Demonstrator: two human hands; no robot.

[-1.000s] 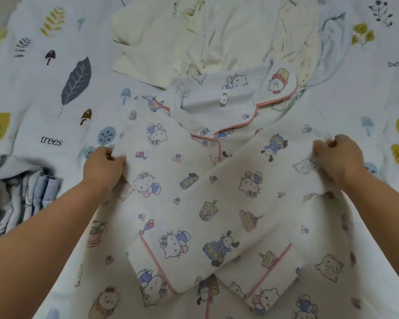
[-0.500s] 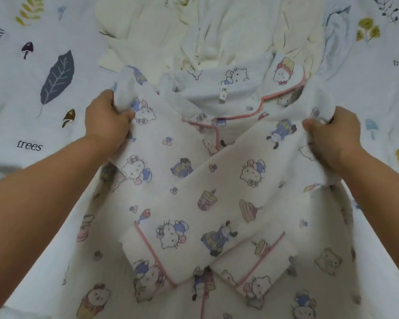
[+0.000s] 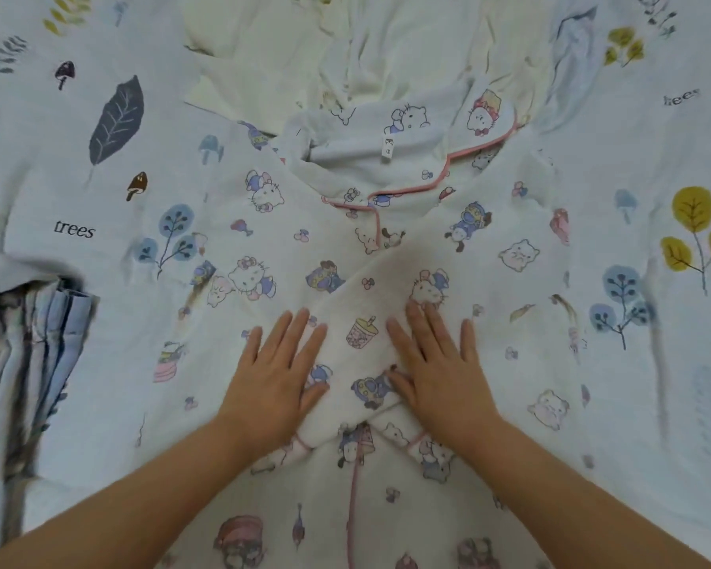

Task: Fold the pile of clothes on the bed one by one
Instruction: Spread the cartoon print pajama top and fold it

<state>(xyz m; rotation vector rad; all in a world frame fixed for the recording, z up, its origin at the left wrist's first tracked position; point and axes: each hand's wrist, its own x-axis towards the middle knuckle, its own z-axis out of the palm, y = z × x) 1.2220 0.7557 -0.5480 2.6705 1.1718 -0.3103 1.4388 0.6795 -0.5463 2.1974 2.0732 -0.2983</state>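
A white pyjama top (image 3: pixel 510 256) with cartoon prints and pink piping lies spread on the bed, collar away from me. Its two sleeves are folded inward and cross over the chest. My left hand (image 3: pixel 276 375) lies flat with straight fingers on the left part of the crossed sleeves. My right hand (image 3: pixel 440 363) lies flat beside it on the right part, fingers spread. Neither hand grips any cloth. Behind the collar sits the pile of cream and white clothes (image 3: pixel 345 47).
A bedsheet (image 3: pixel 58 166) printed with leaves, mushrooms and the word "trees" covers the bed. A folded blue-and-white striped garment (image 3: pixel 21 342) lies at the left edge. A pale blue cloth (image 3: pixel 571 47) lies at the back right.
Both hands let go of the top's shoulders, which they had lifted, and came to the middle. They now press flat on the crossed sleeves, and the top lies flat.
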